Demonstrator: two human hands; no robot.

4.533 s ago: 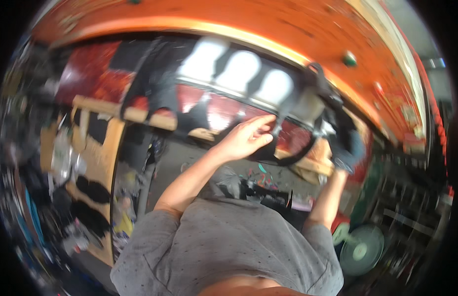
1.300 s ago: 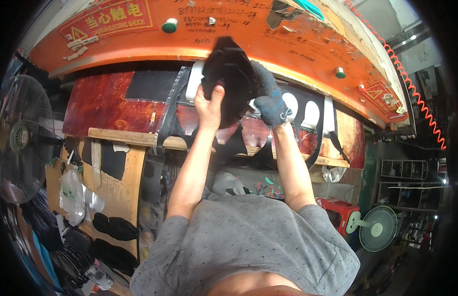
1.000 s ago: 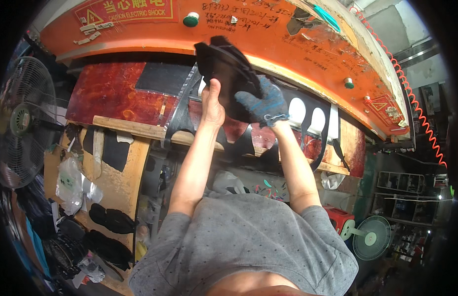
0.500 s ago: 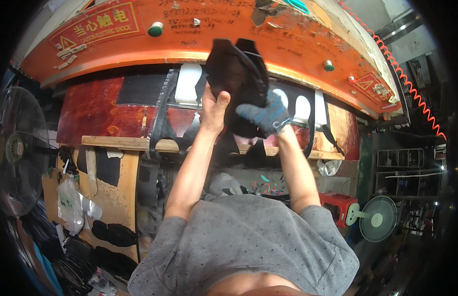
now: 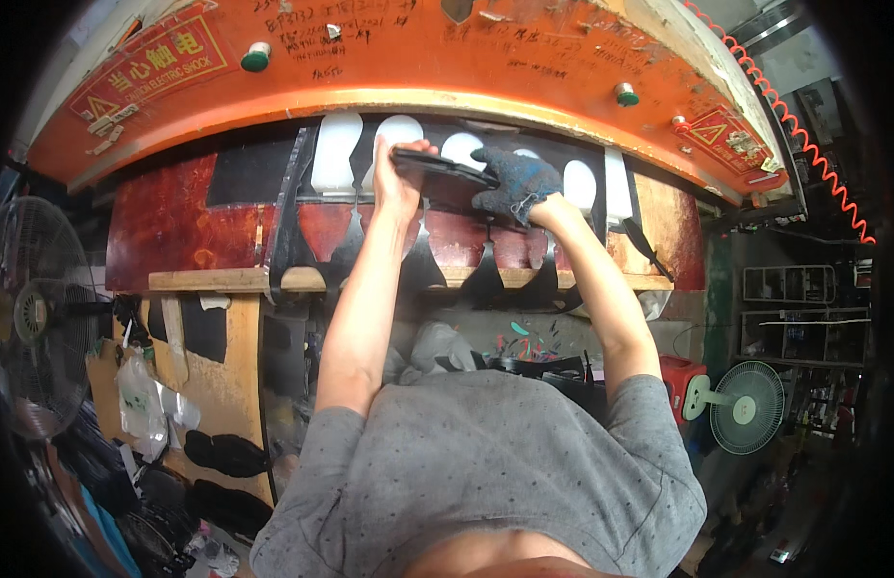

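Head view: flat black sole piece (image 5: 445,166) between bare left hand (image 5: 397,185) and gloved right hand (image 5: 512,183), both gripping its ends.

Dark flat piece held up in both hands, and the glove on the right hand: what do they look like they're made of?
Dark flat piece: seemingly thin rubber or leather sheet, matte black, seen edge-on and staying flat; which one is unclear. Glove on the right hand: knitted fabric, dark blue-grey with speckled, nubby texture. The left hand is bare.

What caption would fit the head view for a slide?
Bare left hand and gloved right hand hold a flat black piece against the orange machine.
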